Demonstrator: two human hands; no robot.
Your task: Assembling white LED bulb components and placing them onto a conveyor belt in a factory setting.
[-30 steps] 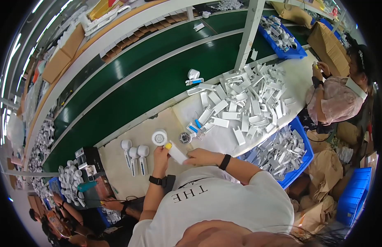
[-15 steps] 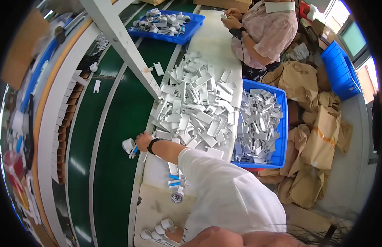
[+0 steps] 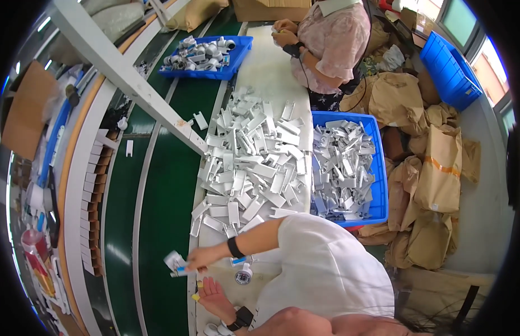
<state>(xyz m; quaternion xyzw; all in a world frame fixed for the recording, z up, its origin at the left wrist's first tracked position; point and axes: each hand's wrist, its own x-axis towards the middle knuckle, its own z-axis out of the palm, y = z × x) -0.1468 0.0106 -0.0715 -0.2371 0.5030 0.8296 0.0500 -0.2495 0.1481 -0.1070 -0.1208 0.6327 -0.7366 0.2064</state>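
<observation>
My right hand (image 3: pixel 202 259), wearing a black wristband, reaches left over the belt's edge. It is closed on a white fitting (image 3: pixel 174 262) with a rounded head and a blue strip. Just below it, my left hand (image 3: pixel 216 301) is open with fingers stretched, with yellow covers on some fingertips and a black watch at the wrist. Near my left wrist lie white round pieces (image 3: pixel 213 329), partly hidden. Another white round fitting (image 3: pixel 244 275) with a lens-like face lies on the worktable to the right of both hands.
White channel-shaped parts (image 3: pixel 254 162) are heaped on the worktable. A blue crate (image 3: pixel 383 168) of similar parts stands right; a blue tray (image 3: pixel 237 70) of fittings lies at the far end. A co-worker (image 3: pixel 333 45) handles something small. The green belt (image 3: pixel 165 190) runs left, beneath a white post (image 3: pixel 120 75).
My right hand has come nearer my body with the fitting, which has turned in its grip. My left hand has left the white round pieces and come up beside it. The view has shifted.
</observation>
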